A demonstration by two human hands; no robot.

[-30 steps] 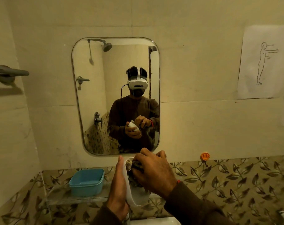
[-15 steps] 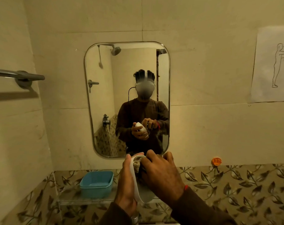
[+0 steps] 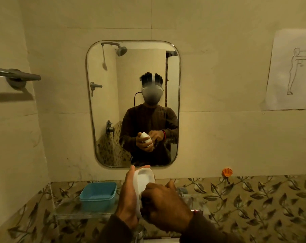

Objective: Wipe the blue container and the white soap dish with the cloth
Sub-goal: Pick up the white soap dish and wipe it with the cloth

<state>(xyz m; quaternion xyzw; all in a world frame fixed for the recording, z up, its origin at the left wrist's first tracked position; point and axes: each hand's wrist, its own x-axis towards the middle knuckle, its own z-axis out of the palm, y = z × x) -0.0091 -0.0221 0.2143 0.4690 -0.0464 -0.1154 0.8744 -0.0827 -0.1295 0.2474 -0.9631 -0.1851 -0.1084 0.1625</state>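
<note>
Item: white soap dish (image 3: pixel 144 178), held on edge in front of the chest, hollow side facing right, its upper end just below the lower rim of the mirror (image 3: pixel 133 104). Left hand (image 3: pixel 128 199): fingers wrapped along the dish's back and left rim, thumb tip at its top edge. Right hand (image 3: pixel 164 206): fingers curled closed and pressed into the dish's lower hollow; the cloth (image 3: pixel 142 196) shows only as a small pale sliver at the knuckles, the rest hidden. Blue container (image 3: pixel 98 195): upright and open on the glass shelf (image 3: pixel 73 210), left of the hands and apart from them, near the shelf's back; bare shelf lies in front of it and to its left. Towel bar (image 3: pixel 15 75) projects from the left wall, well above the shelf. Orange hook (image 3: pixel 227 172) on the wall to the right, clear of both hands. Change from half a second ago: the right hand sits lower in the dish, leaving the upper hollow uncovered, and less cloth is visible.
</note>
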